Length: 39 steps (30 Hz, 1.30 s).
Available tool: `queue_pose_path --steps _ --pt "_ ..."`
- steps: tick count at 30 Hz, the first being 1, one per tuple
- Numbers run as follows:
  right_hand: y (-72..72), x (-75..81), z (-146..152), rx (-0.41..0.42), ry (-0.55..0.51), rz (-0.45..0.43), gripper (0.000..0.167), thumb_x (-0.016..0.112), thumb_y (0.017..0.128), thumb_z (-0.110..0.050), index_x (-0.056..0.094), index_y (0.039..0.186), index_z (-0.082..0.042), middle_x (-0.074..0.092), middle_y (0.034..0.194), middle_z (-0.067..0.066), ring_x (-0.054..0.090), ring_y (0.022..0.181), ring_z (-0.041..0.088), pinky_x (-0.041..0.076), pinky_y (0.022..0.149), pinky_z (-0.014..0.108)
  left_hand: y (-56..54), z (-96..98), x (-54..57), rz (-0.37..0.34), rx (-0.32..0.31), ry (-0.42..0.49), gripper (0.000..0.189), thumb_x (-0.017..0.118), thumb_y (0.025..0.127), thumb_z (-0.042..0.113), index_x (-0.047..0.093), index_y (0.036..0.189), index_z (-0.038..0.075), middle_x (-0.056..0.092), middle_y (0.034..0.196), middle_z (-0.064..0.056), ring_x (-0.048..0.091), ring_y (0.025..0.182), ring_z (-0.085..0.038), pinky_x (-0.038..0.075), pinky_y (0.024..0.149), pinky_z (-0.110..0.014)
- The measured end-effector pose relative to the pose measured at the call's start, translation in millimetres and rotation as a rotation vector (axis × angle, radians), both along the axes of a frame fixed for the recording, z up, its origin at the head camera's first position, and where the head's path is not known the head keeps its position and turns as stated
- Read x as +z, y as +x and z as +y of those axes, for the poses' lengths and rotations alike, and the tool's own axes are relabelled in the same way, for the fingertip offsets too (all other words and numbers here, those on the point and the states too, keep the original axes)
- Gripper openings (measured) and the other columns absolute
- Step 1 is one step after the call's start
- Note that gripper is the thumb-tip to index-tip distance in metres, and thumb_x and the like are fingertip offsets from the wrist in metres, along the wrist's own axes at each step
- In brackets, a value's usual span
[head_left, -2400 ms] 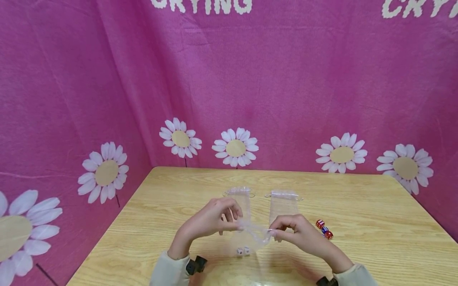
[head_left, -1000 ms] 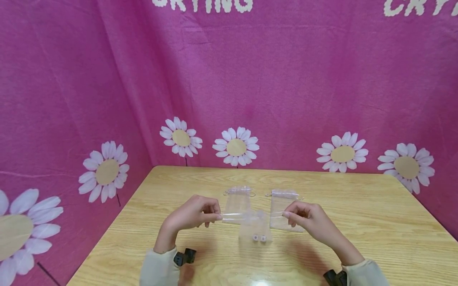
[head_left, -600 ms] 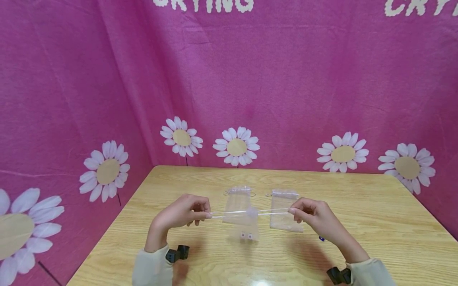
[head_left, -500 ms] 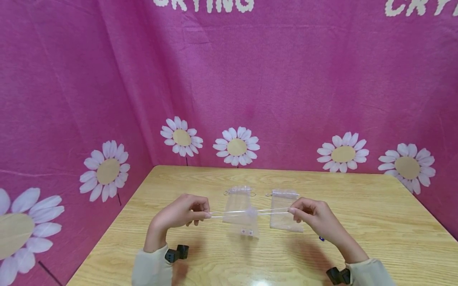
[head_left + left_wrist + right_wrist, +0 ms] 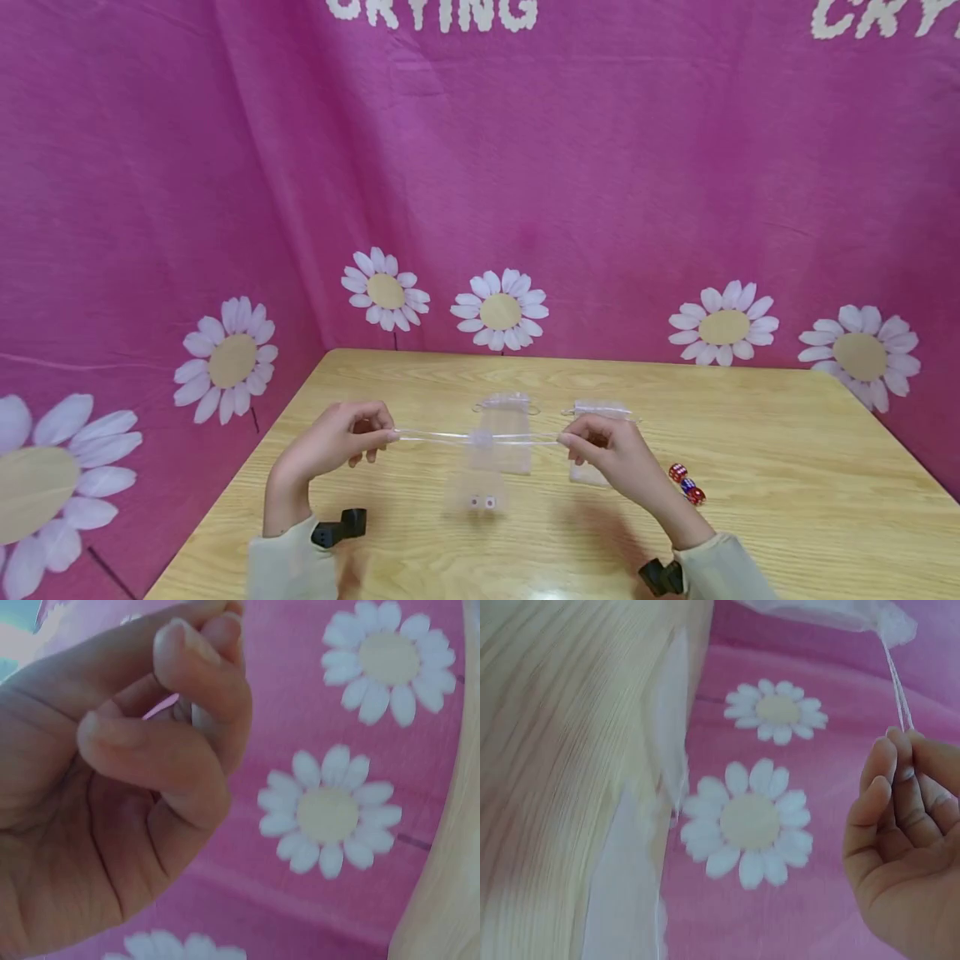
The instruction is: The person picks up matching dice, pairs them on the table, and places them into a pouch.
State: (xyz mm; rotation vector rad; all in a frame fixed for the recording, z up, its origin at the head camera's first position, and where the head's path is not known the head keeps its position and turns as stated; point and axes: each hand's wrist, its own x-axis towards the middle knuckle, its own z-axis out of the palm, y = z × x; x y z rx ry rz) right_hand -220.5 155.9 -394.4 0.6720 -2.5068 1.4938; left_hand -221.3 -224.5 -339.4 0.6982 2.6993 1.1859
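Item in hand: small sheer drawstring bag [image 5: 463, 482], hung btwn the two hands over the near-middle of the wood-grain table [image 5: 795, 467]. Neck is gathered tight; bag body hangs below it. Whether the bottom edge touches the tabletop – can't tell. Two white dice [image 5: 490, 502] sit side by side at the bottom, seen through the fabric.

L hand [image 5: 330, 446]: thumb & index pinch the end of the L drawstring [image 5: 435, 435]; other fingers curled loosely. L wrist view shows the curled fingers, fingertips partly cut off at top edge.

R hand [image 5: 611, 454]: thumb & index pinch the end of the R drawstring [image 5: 525, 438]; R wrist view confirms doubled cord running from the gathered neck to the fingertips. Both cords pulled approx. straight, in opp. directions.

Adjacent: second sheer bag [image 5: 517, 454] flat on table just behind the held one, partly overlapped in head view; third bag [image 5: 600, 409] flat to its right, partly hidden by R hand. Red dice [image 5: 677, 472] w/ blue die [image 5: 688, 484] in a close cluster on table, right of R forearm.

Surroundings: pink backdrop [image 5: 600, 167] w/ white daisies [image 5: 499, 312] behind table; light sleeves [image 5: 292, 562], black wrist cams [image 5: 352, 523] on both arms.
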Motion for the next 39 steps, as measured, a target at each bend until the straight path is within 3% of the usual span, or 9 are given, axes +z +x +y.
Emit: queue_pose_path --steps 4,7,14,18,24,31,39 --pt "-8.2 -3.4 -24 0.016 -0.008 -0.003 0.015 0.064 0.094 -0.025 0.071 0.088 -0.013 0.065 0.072 0.007 0.057 0.06 0.008 0.047 0.053 0.025 0.2 -17.3 -4.1 -0.009 0.104 0.063 0.017 0.064 0.094 0.023 0.061 0.089 0.007 0.056 0.068 -0.003 0.049 0.055 -0.01 0.043 0.048 -0.024" --pt "-14.4 -7.0 -39 0.011 -0.01 -0.001 0.014 0.065 0.094 -0.024 0.071 0.088 -0.013 0.065 0.071 0.009 0.055 0.059 0.006 0.044 0.052 0.023 -2.1 -22.2 -7.9 -0.027 0.215 0.107 0.02 0.064 0.095 0.023 0.061 0.093 0.003 0.056 0.07 -0.004 0.052 0.058 -0.012 0.044 0.05 -0.024" --pt "-27.1 -11.9 -68 -0.047 -0.042 -0.036 0.014 0.067 0.093 -0.018 0.069 0.083 -0.009 0.066 0.071 0.012 0.058 0.059 0.008 0.048 0.056 0.022 -15.6 -9.0 -15.4 -0.033 0.535 0.263 0.022 0.062 0.096 0.019 0.062 0.101 -0.002 0.062 0.075 -0.004 0.057 0.063 -0.01 0.049 0.055 -0.021" --pt "-32.6 -10.7 -82 -0.082 -0.086 -0.103 0.012 0.067 0.092 -0.015 0.071 0.085 -0.006 0.066 0.069 0.007 0.059 0.059 0.008 0.05 0.059 0.022 -25.1 1.5 -19.6 0.003 0.652 0.35 0.022 0.062 0.097 0.017 0.063 0.102 -0.004 0.068 0.075 -0.004 0.06 0.06 -0.006 0.051 0.056 -0.019" --pt "-40.5 -9.5 -93 -0.134 -0.166 -0.203 0.013 0.067 0.092 -0.012 0.071 0.086 -0.001 0.068 0.07 0.007 0.062 0.06 0.009 0.053 0.059 0.023 -33.0 10.9 -23.6 -0.003 0.676 0.412 0.021 0.06 0.097 0.017 0.063 0.104 -0.002 0.072 0.084 -0.013 0.065 0.062 -0.005 0.056 0.061 -0.019" --pt "-48.9 -14.7 -99 -0.031 -0.343 -0.311 0.023 0.062 0.093 -0.004 0.066 0.111 0.01 0.072 0.096 0.019 0.068 0.078 0.006 0.059 0.076 0.026 -38.6 10.5 -27.3 -0.018 0.667 0.428 0.02 0.058 0.097 0.011 0.061 0.109 -0.005 0.072 0.098 -0.025 0.069 0.066 -0.004 0.059 0.066 -0.022" --pt "-52.4 -19.2 -106 0.01 -0.336 -0.311 0.023 0.063 0.093 -0.004 0.067 0.111 0.009 0.072 0.093 0.017 0.068 0.078 0.008 0.059 0.075 0.025 -42.2 7.1 -33.0 -0.03 0.671 0.411 0.02 0.059 0.096 0.006 0.061 0.111 -0.007 0.07 0.099 -0.025 0.069 0.07 -0.006 0.059 0.069 -0.022"
